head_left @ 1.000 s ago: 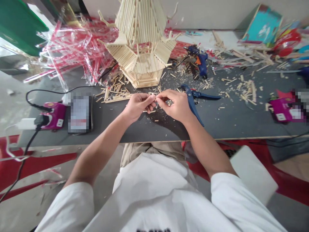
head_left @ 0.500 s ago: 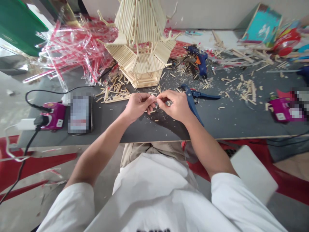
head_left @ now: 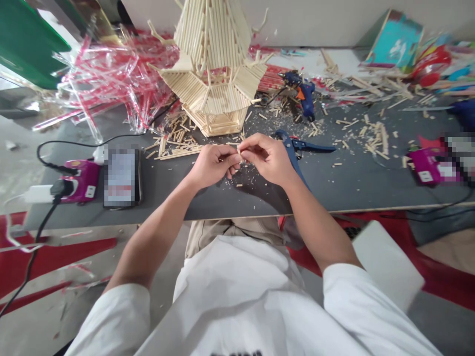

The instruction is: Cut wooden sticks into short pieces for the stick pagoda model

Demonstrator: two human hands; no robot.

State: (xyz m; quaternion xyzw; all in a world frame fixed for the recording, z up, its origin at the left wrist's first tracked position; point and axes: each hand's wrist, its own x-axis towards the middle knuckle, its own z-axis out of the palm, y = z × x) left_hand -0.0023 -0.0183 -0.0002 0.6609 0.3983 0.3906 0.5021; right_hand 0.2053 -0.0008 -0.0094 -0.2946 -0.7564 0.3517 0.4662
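Note:
My left hand (head_left: 214, 163) and my right hand (head_left: 267, 157) meet fingertip to fingertip just above the dark table (head_left: 352, 183), both pinched on a small pale wooden stick piece (head_left: 239, 157) that is mostly hidden by the fingers. Right behind them stands a tall pagoda model (head_left: 214, 69) built of thin wooden sticks. A blue cutter (head_left: 297, 148) lies on the table beside my right hand. Short stick offcuts (head_left: 178, 141) lie scattered to the left of the model's base.
A blue glue gun (head_left: 304, 94) lies behind the cutter. Red-and-clear wrappers (head_left: 107, 79) pile up at back left. A phone (head_left: 121, 176) and a purple box with a plugged cable (head_left: 79, 180) sit at left. Another purple box (head_left: 428, 165) and loose sticks (head_left: 374, 136) lie at right.
Both hands stay pinched together at the same spot; they shifted only slightly as the view tilted a little.

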